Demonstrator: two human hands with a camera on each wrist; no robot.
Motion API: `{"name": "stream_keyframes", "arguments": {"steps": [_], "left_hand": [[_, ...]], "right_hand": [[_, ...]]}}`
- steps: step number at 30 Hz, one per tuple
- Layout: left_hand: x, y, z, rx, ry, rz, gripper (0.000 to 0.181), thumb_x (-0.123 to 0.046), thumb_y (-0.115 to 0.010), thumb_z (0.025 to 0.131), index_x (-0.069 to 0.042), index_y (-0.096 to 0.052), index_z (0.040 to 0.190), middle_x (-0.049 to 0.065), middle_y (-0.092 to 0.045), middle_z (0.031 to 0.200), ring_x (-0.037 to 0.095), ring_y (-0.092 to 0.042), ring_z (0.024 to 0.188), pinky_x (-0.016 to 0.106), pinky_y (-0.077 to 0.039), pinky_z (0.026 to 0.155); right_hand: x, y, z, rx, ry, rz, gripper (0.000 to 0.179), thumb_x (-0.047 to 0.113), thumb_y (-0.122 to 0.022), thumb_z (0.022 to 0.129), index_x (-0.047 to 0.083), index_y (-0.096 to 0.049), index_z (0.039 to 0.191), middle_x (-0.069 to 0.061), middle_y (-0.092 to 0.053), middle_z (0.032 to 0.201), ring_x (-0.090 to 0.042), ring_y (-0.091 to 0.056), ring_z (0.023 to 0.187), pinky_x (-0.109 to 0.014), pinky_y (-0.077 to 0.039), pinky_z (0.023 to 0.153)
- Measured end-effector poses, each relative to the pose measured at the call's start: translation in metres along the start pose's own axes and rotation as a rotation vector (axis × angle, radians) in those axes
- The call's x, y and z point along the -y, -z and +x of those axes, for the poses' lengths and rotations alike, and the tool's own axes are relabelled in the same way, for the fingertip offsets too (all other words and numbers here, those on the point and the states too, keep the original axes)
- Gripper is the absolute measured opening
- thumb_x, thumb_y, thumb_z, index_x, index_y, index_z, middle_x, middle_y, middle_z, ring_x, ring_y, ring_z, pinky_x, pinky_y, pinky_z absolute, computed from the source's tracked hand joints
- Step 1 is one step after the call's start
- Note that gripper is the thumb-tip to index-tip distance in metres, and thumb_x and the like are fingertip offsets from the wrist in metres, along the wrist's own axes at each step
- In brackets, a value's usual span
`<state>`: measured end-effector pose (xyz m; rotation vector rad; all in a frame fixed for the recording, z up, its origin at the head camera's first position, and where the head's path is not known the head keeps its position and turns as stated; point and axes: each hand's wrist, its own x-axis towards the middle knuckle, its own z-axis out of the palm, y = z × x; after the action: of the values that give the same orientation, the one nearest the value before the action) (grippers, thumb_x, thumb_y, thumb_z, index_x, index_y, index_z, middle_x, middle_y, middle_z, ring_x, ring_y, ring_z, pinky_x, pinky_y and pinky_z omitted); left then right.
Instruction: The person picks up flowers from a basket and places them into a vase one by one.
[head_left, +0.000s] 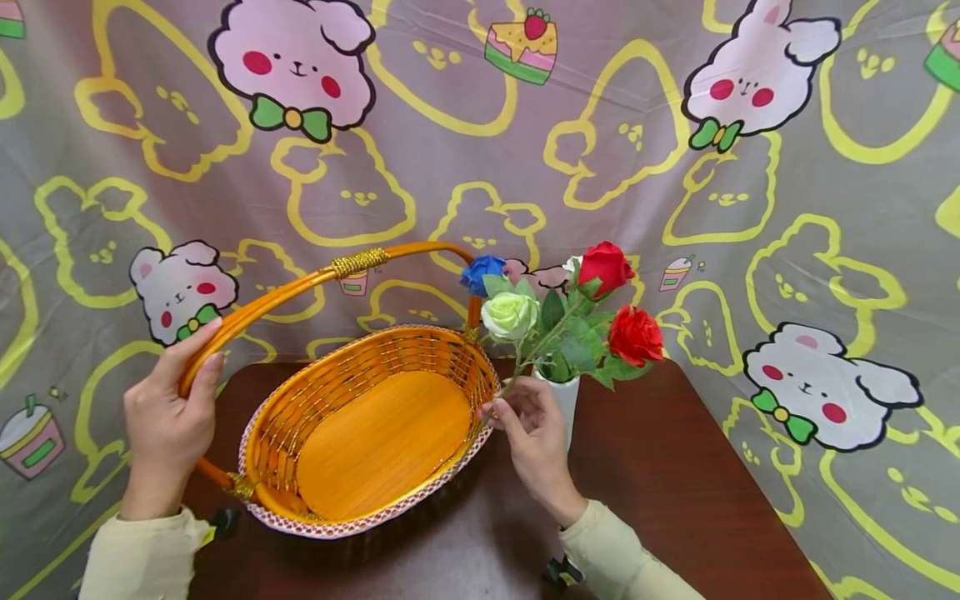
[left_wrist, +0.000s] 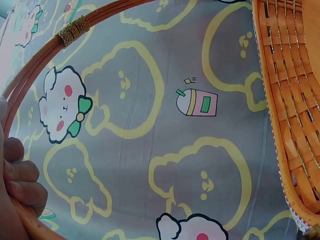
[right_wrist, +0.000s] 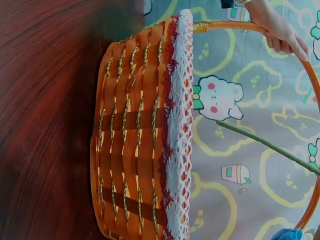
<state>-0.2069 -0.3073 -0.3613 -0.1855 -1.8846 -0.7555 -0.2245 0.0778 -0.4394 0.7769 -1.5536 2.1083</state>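
Note:
My left hand (head_left: pixel 171 415) grips the left side of the arched handle (head_left: pixel 273 287) of an orange woven basket (head_left: pixel 480 421). The basket's flat floor shows no contents; a white-and-red lace trim runs round its rim. Between the thumb and fingers of my right hand (head_left: pixel 538 433), at the basket's right rim, is a thin green stem (right_wrist: pixel 270 145). It appears to lead up to a red rose (head_left: pixel 606 268). In the right wrist view the stem's lower end points over the basket opening.
Behind my right hand stands a white vase (head_left: pixel 564 400). Around it cluster another red rose (head_left: pixel 636 335), a pale green rose (head_left: pixel 510 316) and a blue rose (head_left: pixel 482 275). All rest on a dark brown table (head_left: pixel 660 467), with a cartoon-print curtain (head_left: pixel 465 167) behind.

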Motion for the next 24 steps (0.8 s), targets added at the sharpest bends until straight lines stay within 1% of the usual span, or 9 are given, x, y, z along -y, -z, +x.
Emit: {"name": "stream_keyframes", "arguments": {"steps": [2,7,9,11,13,15,18,21,24], "left_hand": [[0.0,0.0,0.0,0.002,-0.001,0.009,0.034,-0.031,-0.067,0.102,-0.016,-0.072,0.132,-0.048,-0.054,0.105,-0.019,-0.035,0.064,0.001,-0.031,0.063],[0.002,-0.001,-0.001,-0.007,0.004,0.026,0.033,-0.03,-0.068,0.101,-0.018,-0.072,0.132,-0.043,-0.059,0.105,-0.02,-0.035,0.066,0.001,-0.031,0.065],[0.002,-0.001,-0.001,-0.01,0.001,0.031,0.034,-0.029,-0.068,0.101,-0.018,-0.072,0.133,-0.044,-0.058,0.104,-0.021,-0.035,0.068,0.001,-0.031,0.066],[0.002,-0.002,-0.003,-0.015,0.007,0.043,0.034,-0.03,-0.068,0.101,-0.018,-0.072,0.133,-0.048,-0.054,0.107,-0.022,-0.036,0.071,0.001,-0.03,0.067],[0.002,-0.002,-0.004,-0.022,0.004,0.048,0.034,-0.026,-0.069,0.101,-0.019,-0.071,0.134,-0.034,-0.068,0.108,-0.024,-0.038,0.077,0.002,-0.03,0.07],[0.0,-0.001,-0.004,-0.017,0.0,0.059,0.035,-0.025,-0.068,0.101,-0.019,-0.07,0.136,-0.011,-0.078,0.11,-0.026,-0.039,0.083,0.002,-0.03,0.074],[-0.001,0.0,-0.003,-0.015,-0.018,0.067,0.036,-0.023,-0.067,0.102,-0.02,-0.069,0.138,0.026,-0.074,0.111,-0.027,-0.039,0.088,0.003,-0.029,0.076],[-0.002,-0.001,-0.002,-0.016,-0.048,0.09,0.036,-0.028,-0.065,0.103,-0.02,-0.068,0.138,0.026,-0.073,0.1,-0.026,-0.034,0.083,0.004,-0.026,0.072],[-0.003,-0.001,-0.001,-0.023,-0.097,0.128,0.04,-0.039,-0.059,0.105,-0.018,-0.069,0.137,0.023,-0.065,0.084,-0.02,-0.026,0.077,0.006,-0.021,0.063]], "right_hand": [[0.001,0.002,0.001,-0.032,0.026,-0.026,0.027,-0.012,-0.058,0.099,-0.018,-0.044,0.121,-0.01,-0.066,0.101,-0.016,-0.075,0.088,-0.034,-0.063,0.076],[0.005,0.008,0.005,-0.099,0.096,-0.094,0.026,-0.012,-0.063,0.096,-0.015,-0.053,0.12,-0.03,-0.061,0.097,-0.02,-0.076,0.084,-0.036,-0.063,0.07],[0.006,0.01,0.006,-0.118,0.11,-0.108,0.028,-0.012,-0.064,0.096,-0.017,-0.053,0.121,-0.029,-0.062,0.098,-0.02,-0.076,0.084,-0.036,-0.063,0.07],[0.008,0.012,0.007,-0.136,0.119,-0.118,0.03,-0.013,-0.064,0.095,-0.018,-0.053,0.123,-0.019,-0.067,0.099,-0.019,-0.077,0.084,-0.034,-0.063,0.069],[0.009,0.015,0.007,-0.15,0.122,-0.131,0.033,-0.013,-0.064,0.095,-0.018,-0.052,0.126,-0.008,-0.07,0.101,-0.016,-0.077,0.084,-0.032,-0.062,0.07],[0.009,0.017,0.007,-0.161,0.123,-0.129,0.035,-0.013,-0.064,0.095,-0.019,-0.052,0.127,0.0,-0.071,0.102,-0.016,-0.078,0.083,-0.031,-0.062,0.07],[0.009,0.021,0.007,-0.175,0.136,-0.125,0.036,-0.014,-0.063,0.095,-0.02,-0.051,0.128,0.0,-0.072,0.101,-0.016,-0.078,0.082,-0.031,-0.062,0.07],[0.009,0.025,0.008,-0.203,0.173,-0.094,0.036,-0.019,-0.062,0.093,-0.023,-0.05,0.126,-0.003,-0.072,0.099,-0.017,-0.078,0.082,-0.031,-0.062,0.07],[0.011,0.03,0.01,-0.241,0.205,-0.091,0.036,-0.021,-0.062,0.091,-0.023,-0.051,0.125,-0.003,-0.071,0.099,-0.014,-0.077,0.084,-0.03,-0.062,0.071]]}}
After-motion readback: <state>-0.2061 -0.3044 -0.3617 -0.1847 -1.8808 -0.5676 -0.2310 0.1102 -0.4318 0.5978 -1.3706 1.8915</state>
